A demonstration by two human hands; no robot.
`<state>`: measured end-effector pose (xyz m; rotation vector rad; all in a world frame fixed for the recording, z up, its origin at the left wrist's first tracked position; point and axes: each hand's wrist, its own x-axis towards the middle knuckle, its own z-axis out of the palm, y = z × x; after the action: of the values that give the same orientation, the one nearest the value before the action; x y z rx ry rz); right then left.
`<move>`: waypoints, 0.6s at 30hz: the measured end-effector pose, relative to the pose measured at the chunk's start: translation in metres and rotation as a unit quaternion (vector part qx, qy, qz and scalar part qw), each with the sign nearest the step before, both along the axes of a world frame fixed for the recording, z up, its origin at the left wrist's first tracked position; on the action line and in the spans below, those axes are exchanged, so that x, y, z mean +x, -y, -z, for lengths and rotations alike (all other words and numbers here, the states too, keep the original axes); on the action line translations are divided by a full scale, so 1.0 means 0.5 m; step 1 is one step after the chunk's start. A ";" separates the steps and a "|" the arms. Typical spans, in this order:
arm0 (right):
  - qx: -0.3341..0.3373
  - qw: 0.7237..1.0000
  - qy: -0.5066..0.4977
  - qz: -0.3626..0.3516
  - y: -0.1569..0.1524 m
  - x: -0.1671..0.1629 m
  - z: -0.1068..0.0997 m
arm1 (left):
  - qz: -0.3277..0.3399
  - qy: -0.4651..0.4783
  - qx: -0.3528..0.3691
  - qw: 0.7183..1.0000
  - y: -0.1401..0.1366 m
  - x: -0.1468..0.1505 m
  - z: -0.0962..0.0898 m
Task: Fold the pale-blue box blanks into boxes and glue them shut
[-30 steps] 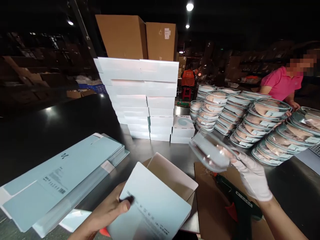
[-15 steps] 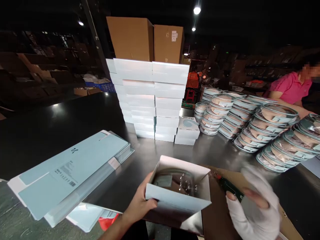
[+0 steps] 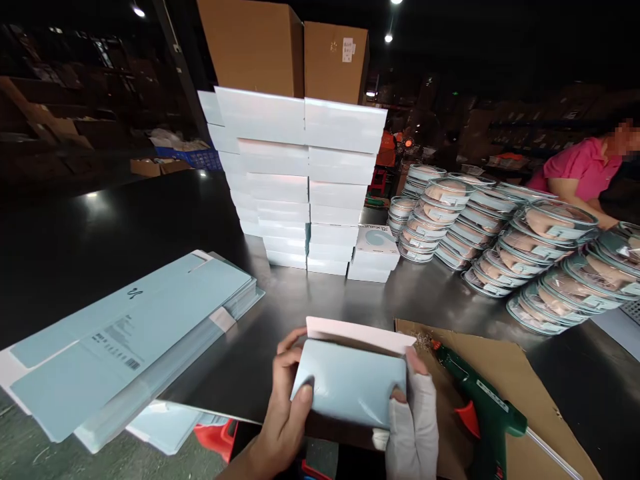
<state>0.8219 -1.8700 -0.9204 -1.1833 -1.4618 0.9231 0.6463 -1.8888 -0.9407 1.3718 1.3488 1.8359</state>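
Observation:
A small light-blue box (image 3: 353,383) is between my two hands, its blue panel facing me and a white flap (image 3: 360,331) standing up along the far edge. My left hand (image 3: 289,403) grips the left side, thumb on the blue panel. On the right side, my right hand (image 3: 414,413) in a white glove with bare fingertips holds the box, thumb at the front. The box's contents are hidden. Right of it, a green hot glue gun (image 3: 483,393) with a red trigger lies on a brown cardboard sheet (image 3: 530,373), a glue stick sticking out its back.
Flat blue cartons (image 3: 135,327) lie stacked at left. White boxes (image 3: 270,157) are piled at the back under brown cartons (image 3: 250,47). Several stacks of round clear-lidded packs (image 3: 545,233) stand at right. A person in a pink shirt (image 3: 575,167) is behind them.
My right hand has moved left from beside the glue gun to the box and now grips it. The box was open with a clear item showing; now the blue panel covers it.

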 end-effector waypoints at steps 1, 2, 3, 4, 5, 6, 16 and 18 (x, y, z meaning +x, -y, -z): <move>-0.008 1.000 -0.022 0.004 0.003 -0.005 -0.008 | -0.012 0.017 0.005 1.000 0.001 0.004 -0.004; 0.001 1.000 -0.028 -0.006 0.002 0.001 -0.016 | -0.009 0.022 -0.001 1.000 0.001 0.004 -0.008; 0.019 0.999 -0.013 -0.023 -0.003 0.019 -0.022 | 0.004 0.013 -0.027 1.000 0.002 0.000 -0.013; 0.043 0.998 0.025 -0.032 -0.012 0.051 -0.026 | 0.025 -0.004 -0.062 0.998 0.001 -0.007 -0.018; 0.068 0.994 0.082 -0.023 -0.023 0.096 -0.029 | 0.048 -0.027 -0.095 0.994 0.000 -0.017 -0.023; 0.083 0.984 0.157 -0.010 -0.037 0.152 -0.029 | 0.072 -0.051 -0.119 0.989 -0.001 -0.029 -0.028; -0.198 0.948 0.234 0.087 -0.072 0.446 0.018 | 0.175 -0.175 -0.180 0.952 -0.017 -0.111 -0.046; -0.178 0.966 0.175 0.064 -0.050 0.428 0.027 | 0.178 -0.177 -0.197 0.948 -0.028 -0.116 -0.061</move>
<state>1.0361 -1.8449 -0.9340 -1.7586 -1.5083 0.9441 0.5883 -1.8748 -0.9103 1.6371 1.4253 1.0510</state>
